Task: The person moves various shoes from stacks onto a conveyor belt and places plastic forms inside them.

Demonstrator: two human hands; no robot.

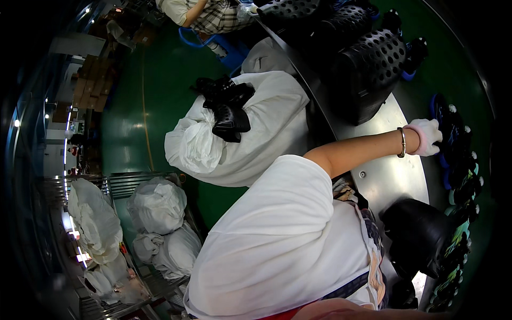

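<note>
My left arm, with a metal bracelet, reaches across a shiny metal table [392, 170]. My left hand [425, 136] wears a white glove with a pink cuff. Its fingers look curled, beside a row of dark blue and black shoes [452, 133] along the table's far edge. Anything in the fingers is hidden from me. Farther down, the row continues with black and green shoes [457, 234]. A glossy black piece [415, 229] lies on the nearer part of the table. My right hand is out of view.
A large black container with round holes [373, 69] stands up the table. Beside the table, a full white sack [266, 117] carries black perforated pieces [230, 106]. White bundles [160, 205] rest on a metal rack. Another person in plaid [226, 16] sits near a blue stool [226, 48].
</note>
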